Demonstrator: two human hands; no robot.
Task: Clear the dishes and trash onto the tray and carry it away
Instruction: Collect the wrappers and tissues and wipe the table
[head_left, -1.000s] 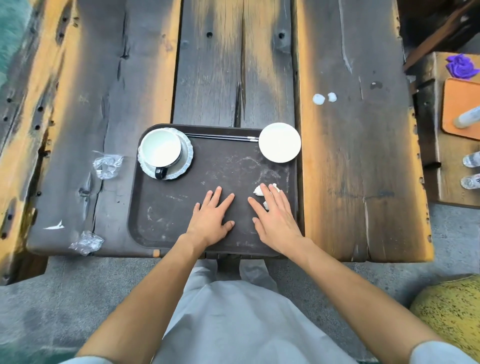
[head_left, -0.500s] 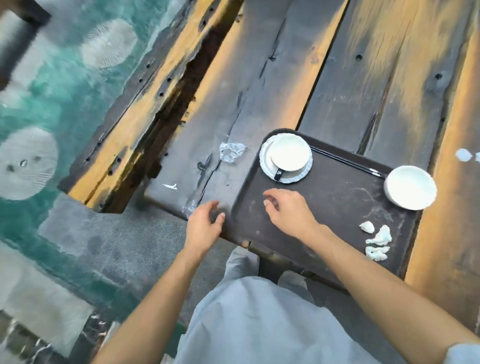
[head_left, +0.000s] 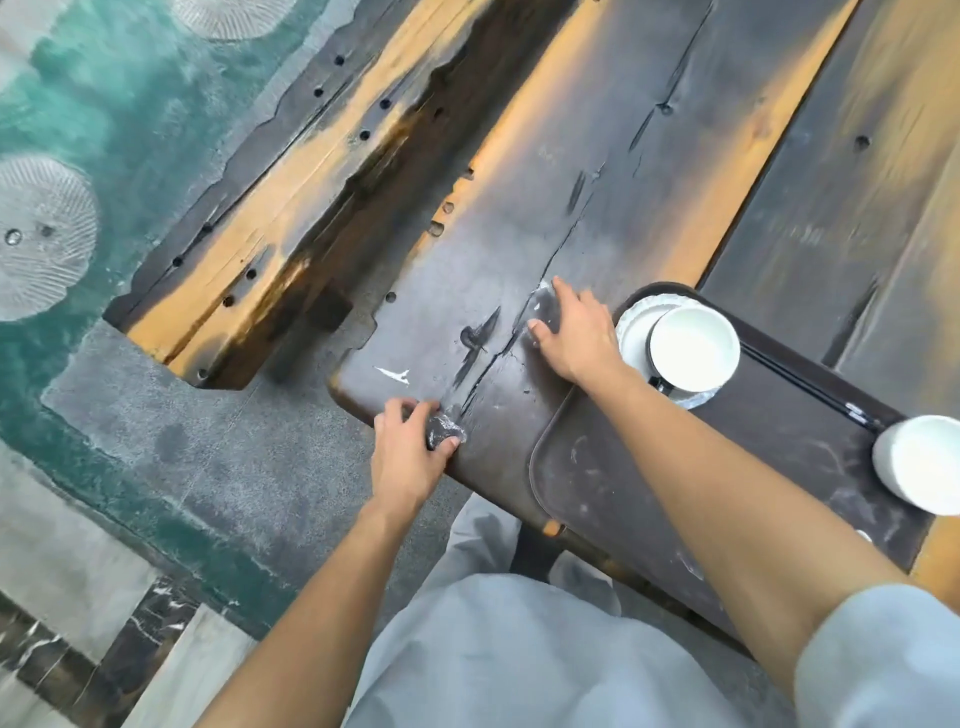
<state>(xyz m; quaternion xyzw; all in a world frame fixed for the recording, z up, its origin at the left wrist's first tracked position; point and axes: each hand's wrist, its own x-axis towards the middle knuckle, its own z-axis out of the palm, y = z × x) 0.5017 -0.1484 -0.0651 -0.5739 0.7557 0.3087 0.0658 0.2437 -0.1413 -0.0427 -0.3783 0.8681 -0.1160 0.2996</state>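
Note:
A dark brown tray (head_left: 613, 467) lies at the near table edge. On it stand a white cup (head_left: 693, 345) on a saucer (head_left: 631, 332), black chopsticks (head_left: 810, 387) and a white bowl (head_left: 919, 462) at the right. My left hand (head_left: 410, 457) is curled around a crumpled clear wrapper (head_left: 445, 428) at the table's near corner. My right hand (head_left: 579, 335) lies over a second clear wrapper (head_left: 540, 306) just left of the tray. That wrapper shows between thumb and forefinger, but blur hides whether it is gripped.
A small white scrap (head_left: 392, 373) lies on the dark wooden table (head_left: 597, 182) between my hands and the corner. A lower wooden bench (head_left: 291, 208) runs along the left. Teal and grey floor (head_left: 104, 364) is beyond it. My grey trousers (head_left: 519, 649) fill the bottom.
My view has swung left. My right hand left the tray and reached to the far wrapper. My left hand closed around the near wrapper at the table corner.

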